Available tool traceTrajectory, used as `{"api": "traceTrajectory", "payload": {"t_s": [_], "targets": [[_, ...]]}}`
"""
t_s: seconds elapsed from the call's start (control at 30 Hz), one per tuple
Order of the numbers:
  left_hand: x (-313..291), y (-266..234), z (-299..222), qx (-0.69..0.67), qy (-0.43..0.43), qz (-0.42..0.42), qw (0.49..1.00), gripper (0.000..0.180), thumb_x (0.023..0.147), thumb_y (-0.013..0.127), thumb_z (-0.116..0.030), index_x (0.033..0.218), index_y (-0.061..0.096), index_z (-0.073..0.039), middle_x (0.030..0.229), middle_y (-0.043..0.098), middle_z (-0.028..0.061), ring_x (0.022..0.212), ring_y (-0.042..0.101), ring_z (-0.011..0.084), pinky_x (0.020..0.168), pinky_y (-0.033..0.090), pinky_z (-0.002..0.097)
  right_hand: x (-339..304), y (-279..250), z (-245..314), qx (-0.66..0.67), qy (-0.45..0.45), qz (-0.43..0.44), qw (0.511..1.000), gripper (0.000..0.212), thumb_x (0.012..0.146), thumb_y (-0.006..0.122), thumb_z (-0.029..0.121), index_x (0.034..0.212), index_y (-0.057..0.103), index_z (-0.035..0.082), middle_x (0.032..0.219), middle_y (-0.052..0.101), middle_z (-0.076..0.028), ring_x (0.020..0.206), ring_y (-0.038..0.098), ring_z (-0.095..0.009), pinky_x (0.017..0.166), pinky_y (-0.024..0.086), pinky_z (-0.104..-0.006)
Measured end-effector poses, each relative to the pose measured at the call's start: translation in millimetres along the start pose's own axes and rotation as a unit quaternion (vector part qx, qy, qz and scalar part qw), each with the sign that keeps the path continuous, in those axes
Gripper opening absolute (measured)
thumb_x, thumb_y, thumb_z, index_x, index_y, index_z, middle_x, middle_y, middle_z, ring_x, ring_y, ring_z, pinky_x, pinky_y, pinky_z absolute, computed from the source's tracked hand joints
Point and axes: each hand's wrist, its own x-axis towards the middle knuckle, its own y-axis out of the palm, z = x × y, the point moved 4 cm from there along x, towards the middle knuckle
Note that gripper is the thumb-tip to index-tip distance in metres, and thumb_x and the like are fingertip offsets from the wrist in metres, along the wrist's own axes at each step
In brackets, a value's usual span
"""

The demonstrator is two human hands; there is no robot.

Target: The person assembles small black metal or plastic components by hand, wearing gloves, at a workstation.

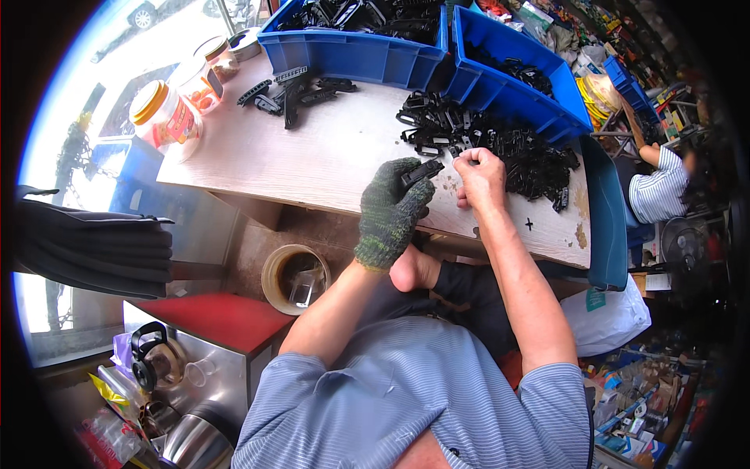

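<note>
— Holding a small black plastic clip (422, 171) in the gloved left hand (388, 211), fingers curled round it, just on the near side of the heap of black parts (500, 148); is that grip safe?

— Likely not very: the thick knit glove dulls the feel, so I judge the clip could twist out and drop off the near edge of the wooden table (312, 156), into the open bucket (295, 277) below

— And the bare right hand (480, 178)?

— Its fingertips are pinched together on something tiny right at the heap's near edge; what it pinches I cannot tell. Pulling there could drag tangled pieces loose

— Anything beyond the heap?

— Two blue bins (359, 55) stand just behind it, well filled; a shove of the heap would only press against them. Left of the heap a smaller cluster of black pieces (293, 90) lies apart, and mixing the two seems the quieter risk
</note>
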Motion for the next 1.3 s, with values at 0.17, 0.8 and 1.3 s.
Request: {"api": "traceTrajectory", "payload": {"t_s": [0.17,0.8,1.3], "targets": [[-3.1,-0.9,-9.0,-0.02,-0.002,-0.012,1.0,0.034,0.091,0.066,-0.011,0.122,0.055,-0.001,0.101,0.067,0.01,0.084,0.065,0.0147,0.066,0.055,0.027,2.2,-1.1,-6.4,-0.007,-0.001,0.036,0.999,0.012,0.086,0.067,0.015,0.089,0.063,0.005,0.063,0.057,-0.002,0.043,0.053,-0.01,0.035,0.046,-0.028],[41.2,30.0,-7.8,0.115,0.137,0.124,0.976,0.033,0.089,0.067,-0.009,0.12,0.059,-0.001,0.107,0.069,0.0111,0.1,0.064,0.018,0.087,0.051,0.0322,-26.3,-10.1,-20.5,0.319,0.012,0.217,0.922,0.009,0.086,0.063,0.014,0.088,0.063,0.006,0.066,0.054,0.003,0.042,0.042,-0.006,0.043,0.053,-0.0306],[21.1,23.6,1.9,0.013,0.051,-0.033,0.998,0.033,0.09,0.066,-0.005,0.121,0.058,-0.003,0.103,0.068,0.0089,0.085,0.064,0.0118,0.065,0.056,0.0255,-50.0,0.6,-18.9,0.362,-0.01,0.107,0.926,0.019,0.087,0.07,0.02,0.075,0.061,0.008,0.052,0.049,0.002,0.039,0.042,-0.007,0.042,0.046,-0.0249]]}}
